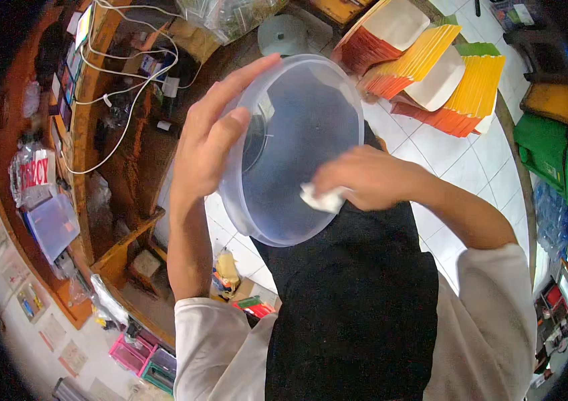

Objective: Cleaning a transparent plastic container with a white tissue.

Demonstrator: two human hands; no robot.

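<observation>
A large translucent plastic tub (304,100) is held up and tilted before my body, its round opening towards me. My left hand (213,130) grips its left wall and rim, with the thumb near the rim and the fingers reaching along the upper side. A crumpled white tissue or cloth (325,198) is held in the fingers of my right hand (364,178), against or just above the lower right inside of the tub. My right hand is blurred, so its exact contact with the plastic cannot be told.
Stacked yellow, orange and white paper food boxes (444,75) stand at the upper right. A wooden shelf (128,235) with a looping white cable (136,90) is at the left. A green bag (549,153) lies far right. White floor tiles (444,150) show beyond the tub.
</observation>
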